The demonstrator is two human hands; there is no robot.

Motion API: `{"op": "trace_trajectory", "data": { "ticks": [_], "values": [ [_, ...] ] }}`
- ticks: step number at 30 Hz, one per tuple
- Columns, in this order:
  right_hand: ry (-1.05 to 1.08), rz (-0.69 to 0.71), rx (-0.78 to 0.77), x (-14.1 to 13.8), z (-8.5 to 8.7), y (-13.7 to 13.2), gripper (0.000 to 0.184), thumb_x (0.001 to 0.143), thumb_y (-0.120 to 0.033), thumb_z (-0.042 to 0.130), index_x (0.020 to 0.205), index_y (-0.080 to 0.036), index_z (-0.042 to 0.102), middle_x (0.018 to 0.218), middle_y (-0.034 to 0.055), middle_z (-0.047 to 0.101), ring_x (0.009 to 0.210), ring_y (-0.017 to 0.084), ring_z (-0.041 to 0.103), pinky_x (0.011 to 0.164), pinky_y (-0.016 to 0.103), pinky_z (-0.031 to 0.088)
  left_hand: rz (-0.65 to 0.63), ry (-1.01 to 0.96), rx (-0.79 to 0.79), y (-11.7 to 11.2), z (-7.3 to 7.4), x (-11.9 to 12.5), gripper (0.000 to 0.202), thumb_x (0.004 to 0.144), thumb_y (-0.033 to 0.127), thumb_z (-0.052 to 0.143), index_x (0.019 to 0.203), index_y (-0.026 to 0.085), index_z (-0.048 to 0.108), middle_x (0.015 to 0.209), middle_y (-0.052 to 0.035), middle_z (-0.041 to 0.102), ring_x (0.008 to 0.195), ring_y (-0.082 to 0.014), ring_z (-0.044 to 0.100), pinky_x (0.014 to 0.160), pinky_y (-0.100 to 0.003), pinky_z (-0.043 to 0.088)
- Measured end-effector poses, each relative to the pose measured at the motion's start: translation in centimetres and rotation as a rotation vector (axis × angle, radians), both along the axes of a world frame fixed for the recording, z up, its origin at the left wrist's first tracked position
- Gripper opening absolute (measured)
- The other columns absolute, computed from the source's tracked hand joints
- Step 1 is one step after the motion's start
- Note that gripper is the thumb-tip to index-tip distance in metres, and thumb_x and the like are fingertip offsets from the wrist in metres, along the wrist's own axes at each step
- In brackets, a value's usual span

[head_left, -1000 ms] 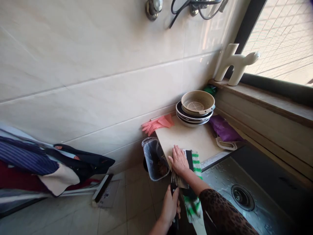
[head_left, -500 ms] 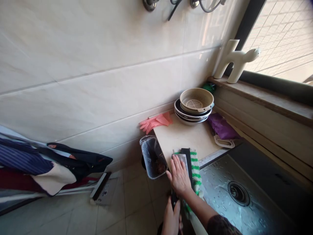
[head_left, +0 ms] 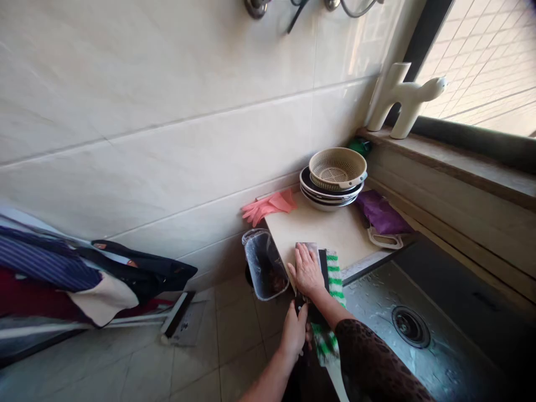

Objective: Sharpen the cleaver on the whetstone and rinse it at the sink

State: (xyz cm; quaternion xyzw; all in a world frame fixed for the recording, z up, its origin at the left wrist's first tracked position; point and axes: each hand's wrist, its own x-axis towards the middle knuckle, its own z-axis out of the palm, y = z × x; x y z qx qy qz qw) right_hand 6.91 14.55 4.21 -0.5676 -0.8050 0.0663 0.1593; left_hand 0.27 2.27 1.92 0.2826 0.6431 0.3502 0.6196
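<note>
My left hand (head_left: 294,330) is closed around the dark handle of a cleaver (head_left: 310,246), close to the counter's front edge. My right hand (head_left: 309,271) lies flat on top of the metal blade, its fingers stretched out and pointing away from me. Under the blade is a flat black slab (head_left: 322,267) that looks like a whetstone, partly hidden by the blade and my hand. A green-and-white striped cloth (head_left: 335,276) lies beneath the slab and hangs over the counter's front edge.
A wet steel sink (head_left: 372,335) with a drain is on the right. Left of the counter stands a lined bin (head_left: 263,268). Pink gloves (head_left: 272,206), stacked bowls (head_left: 322,198) under a beige colander (head_left: 337,167), and a purple bag (head_left: 381,215) sit toward the back.
The cleaver has slid forward along the black slab, away from me, with both hands moving along with it. The blade's far end now reaches past the slab's end.
</note>
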Motion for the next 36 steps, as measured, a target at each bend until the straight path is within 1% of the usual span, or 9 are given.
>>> {"op": "trace_trajectory", "data": {
  "ticks": [6, 11, 17, 20, 22, 25, 28, 33, 36],
  "values": [
    [-0.01, 0.045, 0.18, 0.3, -1.5, -3.1, 0.06, 0.1, -0.046, 0.039, 0.143, -0.004, 0.045, 0.156, 0.0171, 0.035, 0.145, 0.029, 0.03, 0.116, 0.045, 0.027, 0.05, 0.067, -0.073, -3.3, -1.6, -0.1, 0.083, 0.075, 0.07, 0.06, 0.131, 0.013, 0.04, 0.05, 0.0107, 0.044, 0.036, -0.0084, 0.038, 0.038, -0.019, 0.03],
    [-0.006, -0.005, 0.04, 0.1, -0.5, -0.7, 0.059, 0.1, -0.044, 0.038, 0.141, -0.002, 0.047, 0.153, 0.0184, 0.04, 0.143, 0.029, 0.035, 0.116, 0.047, 0.028, -0.02, 0.044, -0.05, -0.4, 0.1, -0.1, 0.06, 0.085, 0.062, 0.052, 0.123, 0.015, 0.045, 0.047, 0.0123, 0.039, 0.034, -0.0089, 0.035, 0.036, -0.019, 0.03],
    [-0.003, 0.02, 0.148, 0.0, -1.5, -3.4, 0.061, 0.1, -0.047, 0.038, 0.145, -0.006, 0.043, 0.157, 0.016, 0.034, 0.145, 0.029, 0.03, 0.117, 0.045, 0.026, 0.013, 0.09, -0.087, -3.3, -1.4, -0.6, 0.075, 0.078, 0.064, 0.063, 0.132, 0.016, 0.042, 0.053, 0.0087, 0.049, 0.035, -0.0085, 0.04, 0.037, -0.02, 0.031],
    [-0.003, 0.008, 0.061, 0.0, -0.9, -1.7, 0.058, 0.1, -0.045, 0.039, 0.143, -0.006, 0.047, 0.155, 0.0169, 0.038, 0.144, 0.029, 0.033, 0.116, 0.046, 0.027, 0.0, 0.051, -0.066, -1.6, -0.7, -0.4, 0.074, 0.08, 0.07, 0.054, 0.13, 0.017, 0.043, 0.046, 0.0127, 0.039, 0.032, -0.009, 0.035, 0.035, -0.02, 0.031],
    [-0.003, -0.007, 0.013, 0.0, -0.5, -0.7, 0.057, 0.1, -0.042, 0.038, 0.142, -0.004, 0.047, 0.154, 0.0173, 0.039, 0.144, 0.028, 0.034, 0.116, 0.046, 0.027, -0.002, 0.044, -0.032, -0.6, 0.0, -0.3, 0.068, 0.081, 0.069, 0.054, 0.124, 0.016, 0.047, 0.047, 0.0124, 0.039, 0.033, -0.0081, 0.035, 0.036, -0.019, 0.032],
    [-0.006, 0.008, 0.061, -0.1, -0.9, -2.1, 0.06, 0.1, -0.045, 0.038, 0.145, -0.005, 0.043, 0.157, 0.0166, 0.034, 0.146, 0.028, 0.03, 0.116, 0.045, 0.028, -0.015, 0.057, -0.043, -1.9, -0.2, -0.7, 0.066, 0.08, 0.065, 0.059, 0.123, 0.016, 0.049, 0.048, 0.011, 0.042, 0.034, -0.0082, 0.038, 0.037, -0.02, 0.033],
    [-0.02, 0.031, 0.098, -0.2, -1.4, -3.7, 0.065, 0.099, -0.051, 0.038, 0.146, -0.005, 0.042, 0.158, 0.0159, 0.03, 0.146, 0.029, 0.028, 0.116, 0.045, 0.028, -0.011, 0.09, -0.083, -3.3, -0.9, -1.0, 0.073, 0.076, 0.063, 0.065, 0.129, 0.015, 0.047, 0.046, 0.0105, 0.044, 0.035, -0.01, 0.041, 0.038, -0.02, 0.032],
    [-0.036, -0.011, -0.035, -0.3, -0.2, -0.7, 0.063, 0.1, -0.045, 0.038, 0.144, -0.001, 0.043, 0.157, 0.0175, 0.033, 0.145, 0.029, 0.03, 0.118, 0.046, 0.026, -0.002, 0.033, -0.028, -0.4, 0.4, -0.6, 0.07, 0.081, 0.067, 0.056, 0.127, 0.015, 0.045, 0.046, 0.0122, 0.04, 0.033, -0.0093, 0.035, 0.035, -0.019, 0.029],
    [-0.019, -0.001, 0.011, -0.4, -0.6, -1.5, 0.064, 0.1, -0.046, 0.037, 0.146, -0.002, 0.04, 0.158, 0.0165, 0.031, 0.146, 0.028, 0.028, 0.118, 0.046, 0.026, -0.016, 0.023, -0.031, -1.4, -0.2, -0.8, 0.078, 0.078, 0.072, 0.056, 0.13, 0.014, 0.043, 0.046, 0.0116, 0.041, 0.033, -0.01, 0.038, 0.035, -0.02, 0.031]
  ]
}}
